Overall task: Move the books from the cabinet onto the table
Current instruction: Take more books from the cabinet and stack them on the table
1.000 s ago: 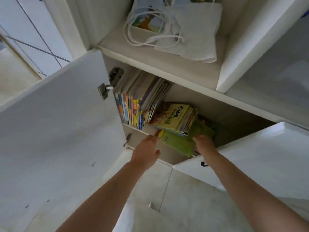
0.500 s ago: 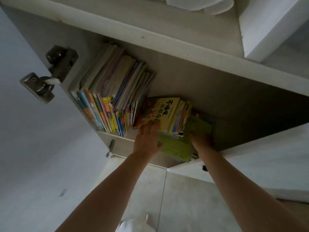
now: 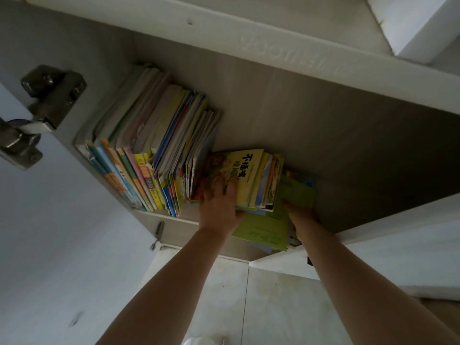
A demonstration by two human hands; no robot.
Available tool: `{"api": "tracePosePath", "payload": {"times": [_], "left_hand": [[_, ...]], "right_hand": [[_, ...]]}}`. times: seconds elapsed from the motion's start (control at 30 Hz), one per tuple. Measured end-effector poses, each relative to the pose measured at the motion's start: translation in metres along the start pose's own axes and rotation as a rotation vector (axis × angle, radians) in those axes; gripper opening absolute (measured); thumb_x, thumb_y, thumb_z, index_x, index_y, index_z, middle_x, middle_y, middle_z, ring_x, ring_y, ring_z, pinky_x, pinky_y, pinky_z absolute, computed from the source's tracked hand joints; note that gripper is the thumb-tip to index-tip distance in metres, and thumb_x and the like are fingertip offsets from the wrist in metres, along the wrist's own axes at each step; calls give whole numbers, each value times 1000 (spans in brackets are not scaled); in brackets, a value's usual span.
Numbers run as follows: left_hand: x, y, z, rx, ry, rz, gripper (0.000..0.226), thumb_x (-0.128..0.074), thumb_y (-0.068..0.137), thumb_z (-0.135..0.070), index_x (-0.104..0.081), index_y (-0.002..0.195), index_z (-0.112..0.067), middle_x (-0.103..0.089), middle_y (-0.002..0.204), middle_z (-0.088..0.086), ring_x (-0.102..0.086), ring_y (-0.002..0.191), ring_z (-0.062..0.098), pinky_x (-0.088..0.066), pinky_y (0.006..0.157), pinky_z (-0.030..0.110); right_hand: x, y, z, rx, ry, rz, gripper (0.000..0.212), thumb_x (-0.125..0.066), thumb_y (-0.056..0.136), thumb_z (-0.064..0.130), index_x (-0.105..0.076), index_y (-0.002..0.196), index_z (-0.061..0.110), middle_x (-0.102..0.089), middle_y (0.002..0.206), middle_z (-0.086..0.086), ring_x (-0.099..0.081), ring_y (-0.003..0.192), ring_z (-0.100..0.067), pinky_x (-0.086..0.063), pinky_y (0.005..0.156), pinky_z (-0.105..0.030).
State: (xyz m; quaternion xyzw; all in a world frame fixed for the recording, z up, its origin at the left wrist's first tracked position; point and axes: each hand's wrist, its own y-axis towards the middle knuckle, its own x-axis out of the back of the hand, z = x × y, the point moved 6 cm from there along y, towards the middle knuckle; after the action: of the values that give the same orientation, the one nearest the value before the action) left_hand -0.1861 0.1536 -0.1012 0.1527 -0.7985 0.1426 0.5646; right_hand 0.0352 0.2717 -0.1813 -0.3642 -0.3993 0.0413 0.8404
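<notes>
Inside the open cabinet [image 3: 323,125] a row of thin books [image 3: 149,150] stands upright at the left. To its right a smaller stack with a yellow cover [image 3: 251,175] leans over flat green books [image 3: 261,230] that stick out past the shelf edge. My left hand [image 3: 219,205] lies on the yellow cover, fingers spread over it and thumb hooked at the stack's lower edge. My right hand [image 3: 300,212] grips the right side of the stack by the green books, its fingertips hidden among them.
The left cabinet door [image 3: 49,245] stands open with its metal hinge [image 3: 44,100] close to my view. The right door [image 3: 398,245] is open beside my right arm. Pale floor tiles [image 3: 273,307] lie below. A shelf board [image 3: 273,33] runs overhead.
My view has moved closer to the shelf and lower. My left hand slid up onto the yellow cover, and my right hand pushed deeper beside the green books.
</notes>
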Motion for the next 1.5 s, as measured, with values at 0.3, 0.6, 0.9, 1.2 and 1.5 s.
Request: {"api": "tracePosePath", "payload": {"times": [0.3,0.6,0.9,1.2,1.5], "left_hand": [[24,7,18,-56,-115,-59,80,-67,81,-45,-29,146,-17,-52,134,13,-64,100,34,-54,74,41],[40,6,41,-13,-389,-122,65,-63,87,-32,-34,145,-20,-65,114,16,-66,97,36,-56,82,46],[45,1,42,14,-441,-123,62,-64,88,-29,-37,143,-16,-67,110,16,-69,91,34,-59,79,43],[55,-38,39,41,-525,-202,64,-67,85,-20,-40,142,-10,-66,109,21,-66,90,40,-54,74,37],[32,-47,40,79,-710,-173,85,-58,79,-54,-27,149,-18,-52,139,11,-56,121,27,-49,100,30]], "right_hand": [[6,-37,17,3,259,53,92,-52,76,75,-37,145,17,-41,147,-19,-40,132,-41,-34,109,-53],[2,-69,28,9,379,161,67,-61,82,60,-52,134,18,-57,131,-12,-55,118,-36,-46,93,-43],[30,-104,69,285,258,-75,34,-81,61,41,-66,86,22,-69,93,-1,-67,89,-25,-56,84,-42],[28,-205,147,650,-203,-225,42,-65,80,23,-48,112,3,-60,113,-16,-60,104,-36,-47,78,-35],[6,-242,176,833,-492,-214,45,-63,84,23,-43,121,8,-52,117,-11,-59,102,-32,-39,69,-30]]}}
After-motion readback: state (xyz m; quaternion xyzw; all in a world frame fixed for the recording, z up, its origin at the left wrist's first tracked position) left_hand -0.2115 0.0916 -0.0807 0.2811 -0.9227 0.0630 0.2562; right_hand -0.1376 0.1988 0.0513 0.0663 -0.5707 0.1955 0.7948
